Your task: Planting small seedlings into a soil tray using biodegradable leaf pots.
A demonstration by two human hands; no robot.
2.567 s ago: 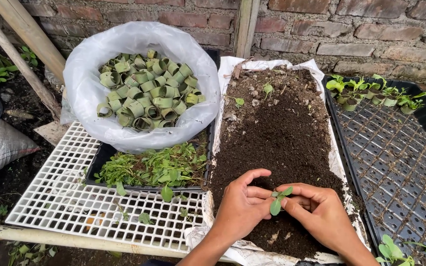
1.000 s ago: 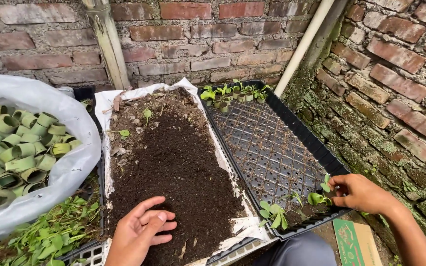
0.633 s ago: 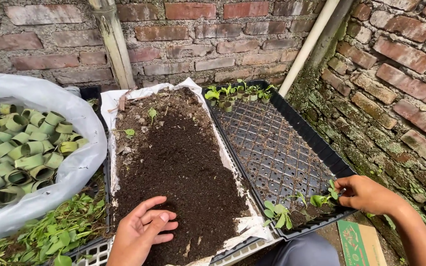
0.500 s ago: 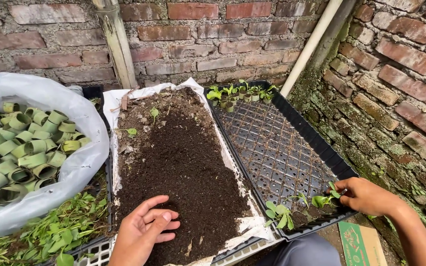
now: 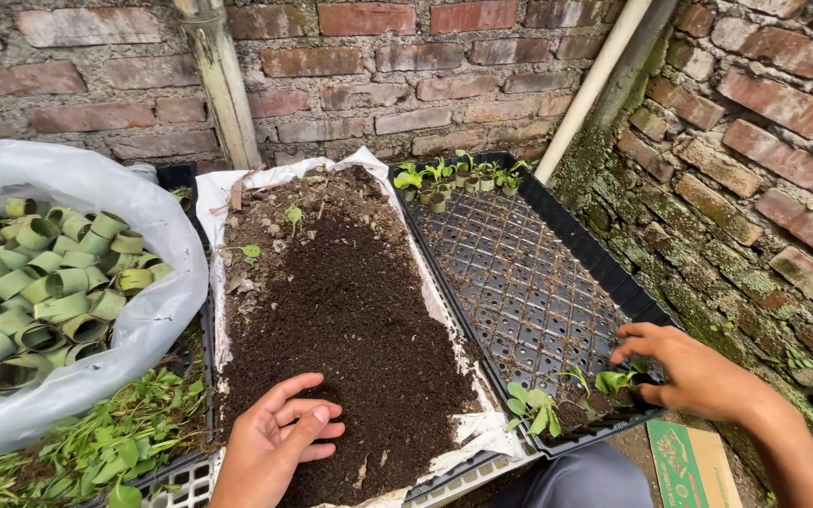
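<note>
The long middle of the black tray [image 5: 519, 282] lies bare, open to a hand from above. Seedlings [image 5: 449, 179] crowd its far end and more seedlings [image 5: 534, 409] its near edge, where the right hand [image 5: 693, 372] sits. The brick wall [image 5: 755, 188] closes in on the right. The soil bed [image 5: 341, 310] is open, with the left hand [image 5: 275, 442] at its near end and the bag [image 5: 58, 292] bulging at its left.

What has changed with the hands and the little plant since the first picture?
The right hand carried the seedling from over the soil rightward to the black tray, near corner, and now spreads its fingers over it. The left hand let go and rests on the soil.
</note>
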